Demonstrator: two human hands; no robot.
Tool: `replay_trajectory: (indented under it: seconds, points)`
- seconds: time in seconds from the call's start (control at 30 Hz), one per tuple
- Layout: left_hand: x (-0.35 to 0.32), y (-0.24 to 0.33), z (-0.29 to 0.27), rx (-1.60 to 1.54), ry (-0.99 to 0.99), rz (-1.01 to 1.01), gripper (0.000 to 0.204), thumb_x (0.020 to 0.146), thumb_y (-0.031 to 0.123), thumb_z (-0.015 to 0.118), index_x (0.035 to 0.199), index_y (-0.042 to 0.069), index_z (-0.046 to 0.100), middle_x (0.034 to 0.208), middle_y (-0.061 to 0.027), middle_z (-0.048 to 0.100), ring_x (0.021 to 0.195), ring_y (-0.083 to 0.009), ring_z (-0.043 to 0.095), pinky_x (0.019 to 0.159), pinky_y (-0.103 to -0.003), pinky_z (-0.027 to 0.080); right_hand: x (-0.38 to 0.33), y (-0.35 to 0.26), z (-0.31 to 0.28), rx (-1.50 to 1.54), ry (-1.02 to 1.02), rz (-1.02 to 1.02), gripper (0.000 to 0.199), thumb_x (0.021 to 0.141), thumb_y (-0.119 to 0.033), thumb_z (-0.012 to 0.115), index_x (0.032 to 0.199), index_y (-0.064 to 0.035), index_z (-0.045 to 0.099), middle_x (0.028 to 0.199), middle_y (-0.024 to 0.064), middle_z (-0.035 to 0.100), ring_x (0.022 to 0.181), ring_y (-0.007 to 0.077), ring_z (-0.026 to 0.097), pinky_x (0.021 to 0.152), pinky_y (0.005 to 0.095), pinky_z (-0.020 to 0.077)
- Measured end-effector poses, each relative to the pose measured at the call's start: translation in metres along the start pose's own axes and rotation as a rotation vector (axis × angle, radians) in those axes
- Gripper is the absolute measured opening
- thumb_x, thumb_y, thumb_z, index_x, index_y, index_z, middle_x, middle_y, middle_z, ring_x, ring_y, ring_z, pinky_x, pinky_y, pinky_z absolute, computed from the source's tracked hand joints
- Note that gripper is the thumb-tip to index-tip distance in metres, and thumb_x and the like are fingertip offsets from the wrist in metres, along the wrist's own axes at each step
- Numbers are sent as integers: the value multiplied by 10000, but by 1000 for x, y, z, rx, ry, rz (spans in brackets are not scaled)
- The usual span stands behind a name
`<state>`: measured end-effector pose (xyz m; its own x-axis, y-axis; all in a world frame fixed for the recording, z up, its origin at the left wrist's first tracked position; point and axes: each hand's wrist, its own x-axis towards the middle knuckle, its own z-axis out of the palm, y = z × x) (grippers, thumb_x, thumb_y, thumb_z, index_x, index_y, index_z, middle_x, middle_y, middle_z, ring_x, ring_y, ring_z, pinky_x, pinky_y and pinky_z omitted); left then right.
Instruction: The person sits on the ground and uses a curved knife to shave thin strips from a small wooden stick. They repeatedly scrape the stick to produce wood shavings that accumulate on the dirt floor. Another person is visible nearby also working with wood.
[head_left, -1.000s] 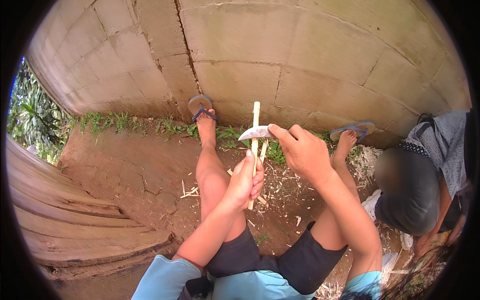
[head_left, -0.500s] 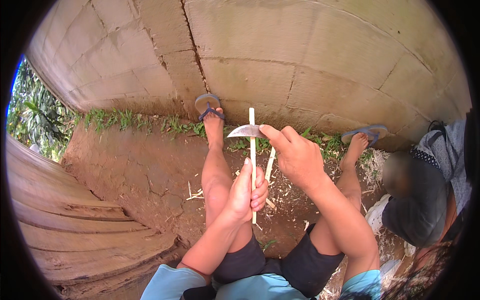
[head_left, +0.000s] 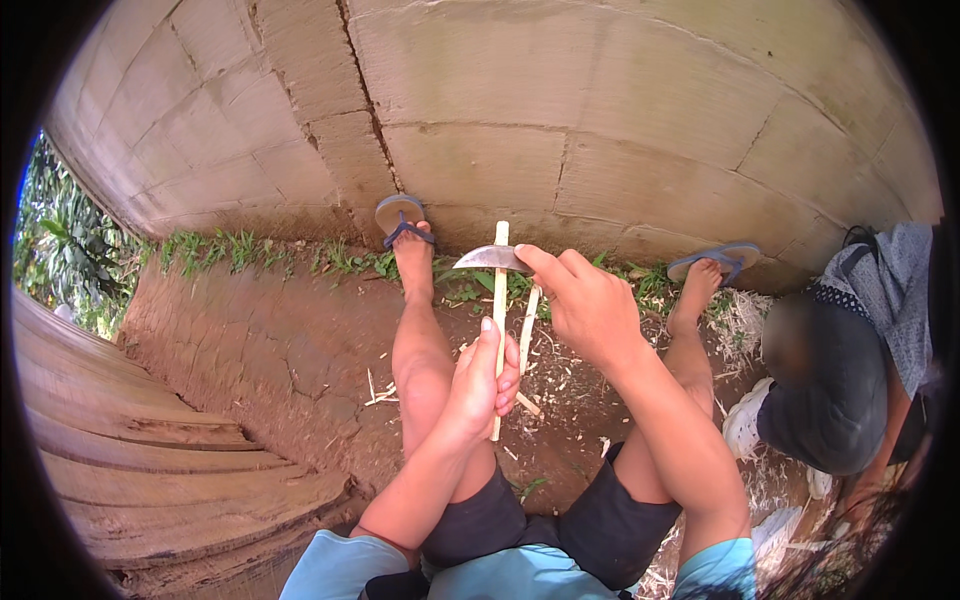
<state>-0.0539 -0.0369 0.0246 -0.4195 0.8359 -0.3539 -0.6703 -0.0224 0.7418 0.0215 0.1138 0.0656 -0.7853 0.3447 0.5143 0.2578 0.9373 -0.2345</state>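
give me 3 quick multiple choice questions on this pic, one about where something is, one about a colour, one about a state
1. Where does the knife blade sit against the stick?
A. near its top end
B. at its bottom end
C. lying on the ground

2. What colour are the sandals?
A. red
B. blue-grey
C. yellow

3. How is the left hand holding the stick?
A. flat on the ground
B. upright, in a closed grip
C. not touching it

Answers:
1. A, the blade crosses the stick just below its upper tip, held there by the right hand.
2. B, both soles by the wall look blue-grey.
3. B, the fingers wrap the stick's lower half and it stands nearly vertical.
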Motion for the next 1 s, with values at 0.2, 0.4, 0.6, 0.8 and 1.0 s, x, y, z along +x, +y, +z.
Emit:
replay_trajectory:
  seconds: [0.2, 0.4, 0.6, 0.8, 1.0]
  points:
    - [2, -3, 1, 70, -41, -28, 494, 1027, 507, 277, 785, 111, 447, 496, 41, 301, 347, -56, 249, 308, -204, 221, -6, 4, -4, -48, 0, 27, 506, 798, -99, 561, 1267, -288, 551, 769, 66, 533, 605, 297, 633, 495, 422, 508]
    - [1, -3, 3, 40, -111, -64, 516, 1022, 524, 272, 760, 113, 439, 487, 50, 280, 344, -52, 237, 307, -198, 211, -12, 14, -9, -27, 68, 32, 521, 788, -87, 563, 1275, -275, 555, 744, 70, 522, 588, 298, 621, 482, 424, 493]
    - [3, -5, 5, 65, -63, -89, 519, 1010, 546, 301, 756, 115, 439, 490, 51, 282, 349, -50, 235, 311, -200, 203, -16, 10, -13, -82, 16, 69, 498, 801, -100, 555, 1264, -281, 558, 741, 73, 524, 591, 300, 627, 486, 424, 494]
    - [6, -8, 6, 104, -31, -16, 511, 1009, 543, 313, 746, 121, 431, 497, 54, 289, 356, -49, 249, 312, -206, 204, -16, 8, -13, -110, 15, 85, 493, 810, -98, 550, 1265, -288, 558, 750, 82, 523, 607, 305, 634, 501, 443, 501]
    - [4, -17, 10, 229, 39, 97, 526, 1002, 553, 322, 703, 127, 401, 496, 58, 306, 355, -48, 253, 314, -212, 205, -14, 16, -13, -241, 53, -15, 451, 801, -103, 573, 1208, -295, 608, 729, 62, 500, 591, 263, 625, 471, 407, 502]
